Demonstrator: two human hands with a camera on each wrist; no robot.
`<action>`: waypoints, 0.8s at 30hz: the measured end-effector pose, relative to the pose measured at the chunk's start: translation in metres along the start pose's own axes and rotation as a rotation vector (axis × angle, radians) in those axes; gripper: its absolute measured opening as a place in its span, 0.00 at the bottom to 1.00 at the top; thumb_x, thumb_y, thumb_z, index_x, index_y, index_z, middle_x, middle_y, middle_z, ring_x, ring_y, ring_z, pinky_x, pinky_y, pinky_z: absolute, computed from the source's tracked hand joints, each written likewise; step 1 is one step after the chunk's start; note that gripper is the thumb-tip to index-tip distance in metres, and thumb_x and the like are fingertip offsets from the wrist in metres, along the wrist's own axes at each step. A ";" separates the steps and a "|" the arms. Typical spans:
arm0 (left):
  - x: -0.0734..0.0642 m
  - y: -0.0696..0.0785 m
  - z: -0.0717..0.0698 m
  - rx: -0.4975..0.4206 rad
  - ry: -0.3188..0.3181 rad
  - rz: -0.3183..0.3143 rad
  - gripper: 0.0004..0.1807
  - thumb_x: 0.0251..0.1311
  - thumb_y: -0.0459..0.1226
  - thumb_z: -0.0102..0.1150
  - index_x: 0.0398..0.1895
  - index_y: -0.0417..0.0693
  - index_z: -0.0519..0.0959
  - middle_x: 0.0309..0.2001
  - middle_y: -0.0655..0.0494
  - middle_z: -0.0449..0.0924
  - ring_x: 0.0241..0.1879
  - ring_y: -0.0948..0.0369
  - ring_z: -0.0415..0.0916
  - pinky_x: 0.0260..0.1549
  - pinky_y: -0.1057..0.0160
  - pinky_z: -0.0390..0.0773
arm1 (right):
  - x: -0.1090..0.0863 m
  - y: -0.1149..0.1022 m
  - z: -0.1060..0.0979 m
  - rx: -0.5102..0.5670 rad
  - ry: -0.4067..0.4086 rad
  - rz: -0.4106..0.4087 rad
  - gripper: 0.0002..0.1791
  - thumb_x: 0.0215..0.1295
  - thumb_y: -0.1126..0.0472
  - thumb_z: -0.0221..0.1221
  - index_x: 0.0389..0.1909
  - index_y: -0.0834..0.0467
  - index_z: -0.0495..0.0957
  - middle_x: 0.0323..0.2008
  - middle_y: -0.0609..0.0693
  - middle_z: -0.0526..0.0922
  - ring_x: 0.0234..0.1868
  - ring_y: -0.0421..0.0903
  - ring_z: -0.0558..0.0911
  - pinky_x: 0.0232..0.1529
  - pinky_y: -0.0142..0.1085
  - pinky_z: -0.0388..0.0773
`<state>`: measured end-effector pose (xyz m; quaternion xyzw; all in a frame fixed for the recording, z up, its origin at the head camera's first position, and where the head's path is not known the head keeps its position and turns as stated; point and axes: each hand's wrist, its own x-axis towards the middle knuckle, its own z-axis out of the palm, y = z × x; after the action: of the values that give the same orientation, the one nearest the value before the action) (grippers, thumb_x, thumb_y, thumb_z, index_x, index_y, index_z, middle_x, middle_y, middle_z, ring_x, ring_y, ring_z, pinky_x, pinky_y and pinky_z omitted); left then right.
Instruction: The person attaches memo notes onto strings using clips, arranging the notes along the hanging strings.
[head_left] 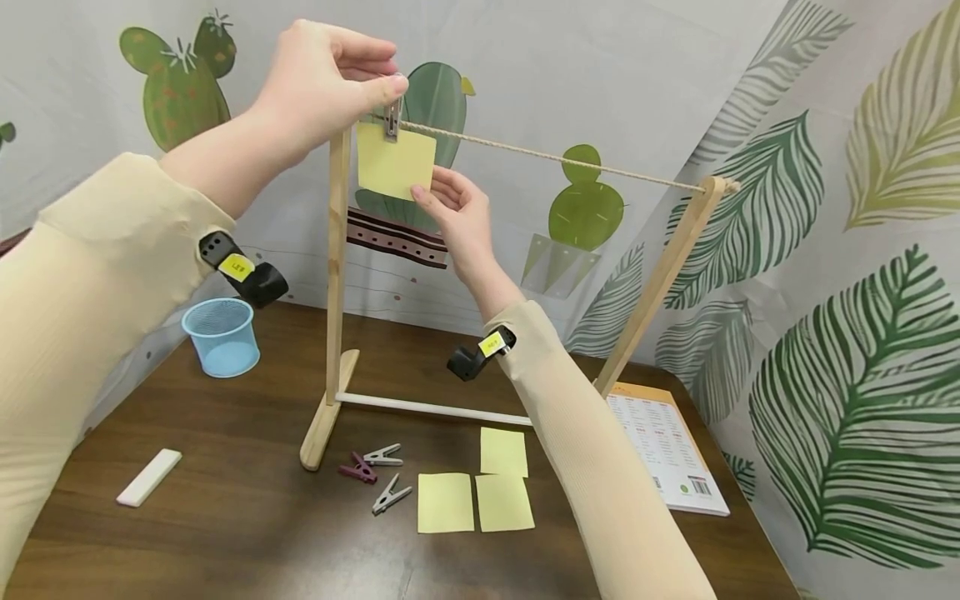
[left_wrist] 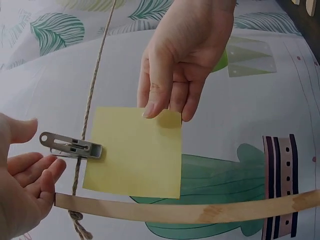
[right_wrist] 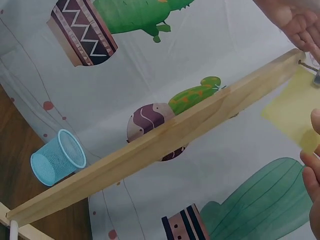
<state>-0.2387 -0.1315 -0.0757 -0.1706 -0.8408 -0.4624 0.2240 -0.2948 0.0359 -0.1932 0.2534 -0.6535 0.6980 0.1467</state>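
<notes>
A yellow sticky note (head_left: 393, 171) hangs at the left end of the twine (head_left: 540, 153), its top edge caught by a grey metal clothespin (left_wrist: 75, 146). My left hand (head_left: 315, 87) is beside the clothespin's handles; in the left wrist view the thumb and fingers are spread apart, with a gap between them and the clip. Lower down, my right hand (head_left: 467, 221) pinches the note's bottom right corner between thumb and fingers. The right wrist view shows only part of the note (right_wrist: 295, 110), at its right edge.
The twine runs between two wooden posts (head_left: 337, 275) joined by a white rod (head_left: 435, 408). On the table lie grey and purple clothespins (head_left: 360, 469), three sticky notes (head_left: 446, 503) and a white bar (head_left: 149, 477). A blue mesh cup (head_left: 222, 342) stands left, a printed calendar sheet (head_left: 667, 446) right.
</notes>
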 end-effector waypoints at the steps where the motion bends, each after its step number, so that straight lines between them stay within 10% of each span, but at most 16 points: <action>1: -0.002 0.000 0.000 -0.024 0.019 0.001 0.27 0.63 0.44 0.62 0.65 0.46 0.74 0.61 0.53 0.79 0.58 0.67 0.77 0.60 0.69 0.71 | -0.001 0.001 -0.001 0.001 0.000 0.003 0.20 0.64 0.68 0.62 0.57 0.69 0.75 0.53 0.65 0.81 0.51 0.49 0.84 0.53 0.34 0.79; 11: -0.019 -0.011 0.009 -0.273 0.202 0.092 0.19 0.60 0.34 0.65 0.54 0.39 0.81 0.50 0.54 0.86 0.47 0.69 0.80 0.53 0.71 0.75 | -0.014 0.021 -0.019 0.020 0.027 -0.013 0.17 0.62 0.72 0.62 0.51 0.72 0.75 0.41 0.53 0.84 0.39 0.38 0.83 0.46 0.31 0.80; 24: -0.056 -0.058 0.036 -0.480 0.258 0.176 0.11 0.54 0.29 0.68 0.42 0.42 0.86 0.35 0.67 0.87 0.36 0.66 0.82 0.38 0.73 0.77 | -0.053 0.044 -0.041 0.153 0.044 -0.032 0.14 0.61 0.76 0.59 0.34 0.52 0.79 0.32 0.41 0.85 0.35 0.35 0.82 0.43 0.28 0.78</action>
<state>-0.2288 -0.1348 -0.1636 -0.2309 -0.6538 -0.6447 0.3218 -0.2815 0.0788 -0.2596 0.2592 -0.5908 0.7487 0.1525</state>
